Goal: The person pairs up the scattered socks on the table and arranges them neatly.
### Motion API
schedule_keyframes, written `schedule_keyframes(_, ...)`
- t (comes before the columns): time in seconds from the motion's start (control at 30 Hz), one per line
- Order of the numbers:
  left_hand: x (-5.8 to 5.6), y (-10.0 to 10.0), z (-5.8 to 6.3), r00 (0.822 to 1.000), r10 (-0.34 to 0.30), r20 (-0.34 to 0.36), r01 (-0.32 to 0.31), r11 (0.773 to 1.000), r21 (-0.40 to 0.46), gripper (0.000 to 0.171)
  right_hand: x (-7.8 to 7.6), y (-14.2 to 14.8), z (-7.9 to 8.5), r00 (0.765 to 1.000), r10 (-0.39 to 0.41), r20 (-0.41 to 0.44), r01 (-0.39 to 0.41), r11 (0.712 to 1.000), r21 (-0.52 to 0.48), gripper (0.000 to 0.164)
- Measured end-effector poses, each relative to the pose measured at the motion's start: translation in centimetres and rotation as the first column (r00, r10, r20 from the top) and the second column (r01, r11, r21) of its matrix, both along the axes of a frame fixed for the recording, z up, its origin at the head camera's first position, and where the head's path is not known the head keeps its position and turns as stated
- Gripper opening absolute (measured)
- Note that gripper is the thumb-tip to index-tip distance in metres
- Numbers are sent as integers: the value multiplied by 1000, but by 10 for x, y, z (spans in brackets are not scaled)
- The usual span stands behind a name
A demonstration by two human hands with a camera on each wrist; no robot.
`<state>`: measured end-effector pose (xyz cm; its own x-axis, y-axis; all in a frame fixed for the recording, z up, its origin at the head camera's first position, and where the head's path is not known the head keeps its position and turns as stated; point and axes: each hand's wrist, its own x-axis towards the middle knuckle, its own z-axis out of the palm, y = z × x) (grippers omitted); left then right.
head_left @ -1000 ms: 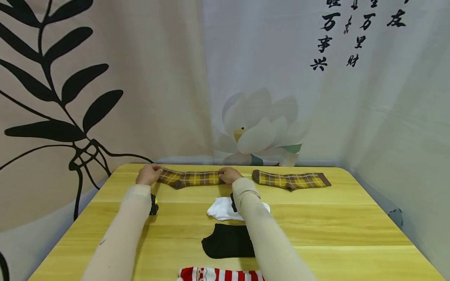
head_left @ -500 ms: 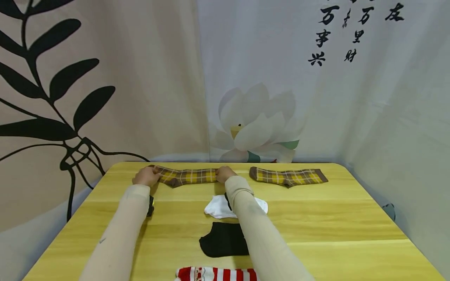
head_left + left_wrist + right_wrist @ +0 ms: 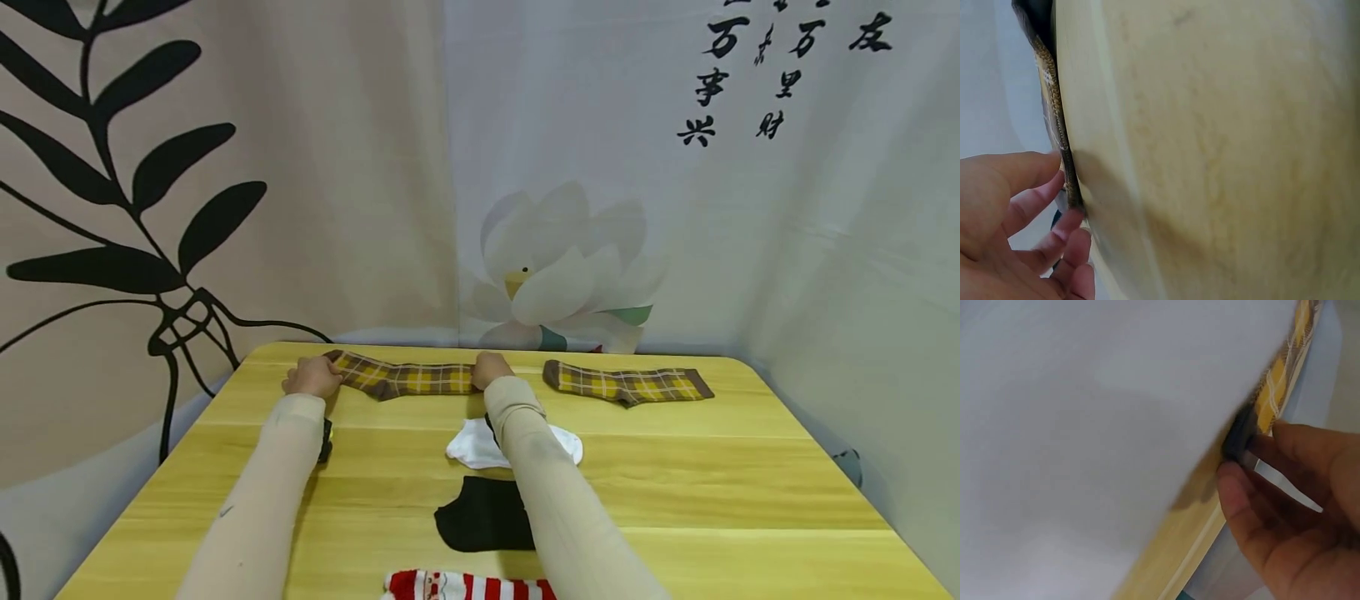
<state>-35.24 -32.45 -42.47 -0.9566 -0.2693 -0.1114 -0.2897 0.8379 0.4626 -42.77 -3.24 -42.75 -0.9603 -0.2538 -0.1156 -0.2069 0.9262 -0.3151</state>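
A brown-and-yellow plaid sock (image 3: pixel 423 379) lies stretched sideways near the table's far edge in the head view. My left hand (image 3: pixel 312 377) pinches its toe end; in the left wrist view the thumb and fingers meet at the edge of the sock (image 3: pixel 1054 106). At the cuff is my right hand (image 3: pixel 491 369), with thumb and fingertips pinching the dark band of the sock (image 3: pixel 1269 403) in the right wrist view. To the right, apart from both hands, lies a matching plaid sock (image 3: pixel 626 384), its toe pointing left.
Below the right forearm lie a white sock (image 3: pixel 474 445), a black ankle sock (image 3: pixel 483 515) and a red-and-white striped sock (image 3: pixel 465 586), partly covered by the sleeve. The wooden table (image 3: pixel 712 483) ends at a printed curtain (image 3: pixel 360 167) behind.
My left hand has shifted slightly down and left on the toe end, so more of the toe tip shows. The right hand stays at the cuff. The head view has swayed a little.
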Motion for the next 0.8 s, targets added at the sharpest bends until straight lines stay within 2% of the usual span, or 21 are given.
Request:
schedule_keyframes(0.2, -4, 0, -5, 1000, 6, -29, -7, 1000, -11, 24, 8, -1, 2, 998, 8, -69, -8, 1000, 7, 16)
schedule_keyframes(0.37, -5, 0, -8, 999, 45, -24, -44, 998, 33, 36, 9, -3, 1, 998, 8, -65, -6, 999, 38, 14)
schedule_keyframes(0.53, -4, 0, -8, 998, 70, 7, -71, 995, 76, 30, 9, -3, 1, 998, -35, -46, 35, 999, 5, 18)
schedule_keyframes(0.63, -3, -1, -7, 996, 73, 46, -76, 993, 85, 55, 11, -2, 3, 998, -60, -15, 59, 998, -21, 22)
schedule_keyframes(0.7, -2, -2, -7, 996, 66, 58, -71, 995, 76, 65, 13, -2, 5, 997, -72, 3, 72, 997, -32, 24)
schedule_keyframes(0.73, -1, -3, -6, 996, 61, 60, -65, 995, 75, 63, 14, -2, 6, 997, -77, 11, 77, 996, -38, 23)
schedule_keyframes(0.8, -1, -5, -5, 997, 51, 60, -55, 996, 70, 49, 15, -3, 9, 996, -81, 27, 82, 996, -40, 24)
